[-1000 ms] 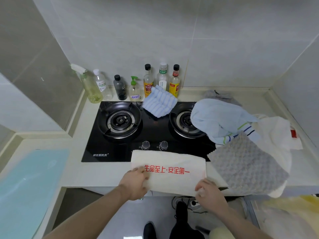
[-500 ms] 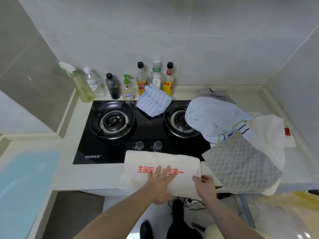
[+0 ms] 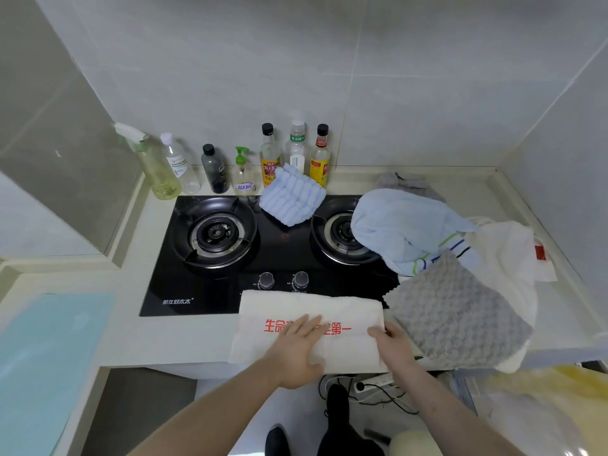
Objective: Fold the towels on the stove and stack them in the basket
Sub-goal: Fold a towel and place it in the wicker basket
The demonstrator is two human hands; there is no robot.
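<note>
A: What's nearest, at the bottom of the frame?

B: Both hands on the white towel (image 3: 309, 327) with red lettering, which lies on the counter (image 3: 184, 337) edge, just in front of the stove (image 3: 283, 255). The left hand (image 3: 296, 350) lies flat on the towel's middle, fingers straight and released, pressing down. The right hand (image 3: 393, 343) sits at the towel's right end; its fingers seem to curl at that edge, so I'd say it is pinching the cloth.

A: So which step?

B: Folding this towel, I judge: left hand marks the crease, right holds the end to bring over. The next move calls for carrying that end leftward across the flat hand, edges aligned.

A: And farther back?

B: At right, a grey bumpy cloth (image 3: 457, 324) just beside the towel, then a light blue towel (image 3: 404, 225) draped over the right burner, and a white cloth (image 3: 503, 255) beyond. A small striped blue cloth (image 3: 291, 199) lies between the burners. A row of bottles (image 3: 269, 156) lines the wall. I can't see a basket.
</note>
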